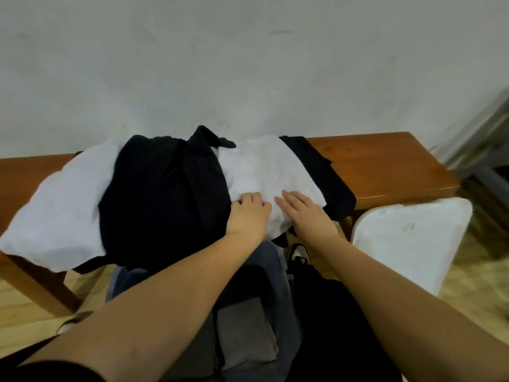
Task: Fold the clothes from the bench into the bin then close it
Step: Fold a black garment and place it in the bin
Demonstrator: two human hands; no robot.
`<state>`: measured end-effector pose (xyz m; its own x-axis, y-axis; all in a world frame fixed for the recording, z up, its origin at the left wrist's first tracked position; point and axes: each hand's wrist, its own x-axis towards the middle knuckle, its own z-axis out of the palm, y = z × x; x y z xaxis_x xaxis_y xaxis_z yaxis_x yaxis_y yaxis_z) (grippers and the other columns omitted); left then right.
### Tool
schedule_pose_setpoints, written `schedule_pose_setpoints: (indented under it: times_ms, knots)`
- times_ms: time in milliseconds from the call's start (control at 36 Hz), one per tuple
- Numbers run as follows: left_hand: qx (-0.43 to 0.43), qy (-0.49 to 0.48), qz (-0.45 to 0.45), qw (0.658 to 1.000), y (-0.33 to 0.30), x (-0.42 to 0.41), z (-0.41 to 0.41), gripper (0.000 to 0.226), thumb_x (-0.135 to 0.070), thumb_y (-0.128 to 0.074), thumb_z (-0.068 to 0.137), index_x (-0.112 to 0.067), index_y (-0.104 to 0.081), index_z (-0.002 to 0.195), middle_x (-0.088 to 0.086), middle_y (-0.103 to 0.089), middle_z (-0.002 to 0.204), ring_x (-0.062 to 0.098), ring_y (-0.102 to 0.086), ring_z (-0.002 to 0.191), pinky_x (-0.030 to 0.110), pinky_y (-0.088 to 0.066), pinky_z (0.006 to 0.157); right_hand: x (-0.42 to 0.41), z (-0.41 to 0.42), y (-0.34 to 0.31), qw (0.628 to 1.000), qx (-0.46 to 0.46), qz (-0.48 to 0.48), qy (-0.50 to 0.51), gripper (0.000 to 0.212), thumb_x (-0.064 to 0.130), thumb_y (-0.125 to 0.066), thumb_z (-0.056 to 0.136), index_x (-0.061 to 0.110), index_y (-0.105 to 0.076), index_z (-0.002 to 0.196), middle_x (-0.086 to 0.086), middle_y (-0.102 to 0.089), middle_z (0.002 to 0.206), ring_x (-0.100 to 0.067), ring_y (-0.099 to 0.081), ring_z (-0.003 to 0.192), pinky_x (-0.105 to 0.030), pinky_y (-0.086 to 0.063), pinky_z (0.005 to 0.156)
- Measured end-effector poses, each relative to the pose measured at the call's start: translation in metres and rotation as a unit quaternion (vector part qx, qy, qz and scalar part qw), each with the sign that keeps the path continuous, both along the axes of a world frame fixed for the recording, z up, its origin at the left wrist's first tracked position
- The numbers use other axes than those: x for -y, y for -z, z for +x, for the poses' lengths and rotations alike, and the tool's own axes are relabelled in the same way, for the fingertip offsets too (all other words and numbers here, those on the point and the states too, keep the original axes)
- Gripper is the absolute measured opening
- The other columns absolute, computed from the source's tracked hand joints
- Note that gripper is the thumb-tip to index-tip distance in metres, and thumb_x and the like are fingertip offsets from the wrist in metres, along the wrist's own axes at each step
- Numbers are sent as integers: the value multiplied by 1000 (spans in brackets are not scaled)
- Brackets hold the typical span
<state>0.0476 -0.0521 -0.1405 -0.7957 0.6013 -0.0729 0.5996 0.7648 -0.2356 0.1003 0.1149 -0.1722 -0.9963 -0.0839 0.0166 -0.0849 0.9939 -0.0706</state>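
Observation:
A pile of clothes lies on the brown wooden bench [385,164]: a white garment [264,166] in the middle, a black garment [162,194] left of it, another white piece [57,210] at the far left. My left hand [248,213] rests on the near edge of the middle white garment with its fingers curled into the cloth. Flat beside it on the same garment lies my right hand [305,213], fingers straight. Below my arms the bin [283,274] holds folded grey and dark clothes. The white lid [407,244] leans at the right.
A pale wall stands right behind the bench. The bench's right end is bare wood. A dark garment [327,175] pokes out under the white one's right side. A shoe [297,255] shows on the light wood floor near the bin.

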Motion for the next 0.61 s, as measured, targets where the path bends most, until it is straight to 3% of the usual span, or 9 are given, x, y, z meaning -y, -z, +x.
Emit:
schedule_pose_setpoints:
  times_ms: [167, 222, 306, 417, 500, 556, 611]
  knots:
    - [35, 29, 19, 999, -5, 3, -11, 39, -14, -53, 95, -12, -47, 133, 12, -40, 134, 31, -40, 125, 36, -44, 87, -7, -7, 15, 997, -54, -63, 8, 71, -10, -55, 87, 20, -41, 149, -1, -40, 155, -22, -34, 142, -37, -55, 90]
    - [55, 31, 29, 998, -7, 5, -13, 34, -13, -51, 96, -11, -50, 130, 11, -41, 132, 29, -39, 125, 36, -45, 85, -7, -11, 14, 996, -59, -63, 14, 61, -2, -57, 92, 21, -44, 148, 0, -43, 153, -21, -38, 139, -36, -54, 93]
    - [105, 20, 75, 991, -10, 9, -19, 23, -20, -51, 98, -13, -57, 119, 9, -43, 128, 28, -37, 124, 36, -47, 88, -6, -18, 6, 997, 5, -68, 37, 53, 9, -46, 101, 26, -39, 151, 5, -34, 158, -15, -28, 144, -33, -42, 107]
    - [203, -21, 201, 958, -17, 14, -24, 12, -26, -60, 95, -18, -64, 102, 2, -50, 110, 25, -44, 116, 38, -43, 99, -8, -30, -8, 992, 73, -73, 76, 56, 10, -53, 97, 35, -44, 147, 8, -35, 157, -17, -34, 142, -35, -36, 114]
    - [236, -51, 292, 925, -34, 16, -24, 12, -24, -68, 90, -23, -58, 83, -4, -55, 92, 23, -57, 99, 35, -48, 88, -4, -29, -31, 989, 84, -82, 93, 37, 31, -43, 103, 36, -55, 138, 5, -49, 148, -20, -49, 130, -34, -39, 109]
    - [248, -81, 345, 902, -49, 17, -25, 15, -23, -67, 90, -21, -55, 81, -6, -56, 80, 18, -57, 82, 30, -47, 76, -2, -28, -47, 989, 48, -95, 101, 35, 35, -40, 105, 35, -58, 135, 6, -57, 141, -19, -53, 126, -34, -39, 107]
    - [243, -99, 381, 886, -63, 17, -29, 14, -22, -64, 92, -19, -54, 83, -7, -54, 76, 15, -52, 76, 31, -44, 74, -1, -26, -62, 982, 19, -144, 123, 34, 36, -42, 104, 33, -60, 133, 6, -59, 139, -19, -53, 127, -37, -36, 110]
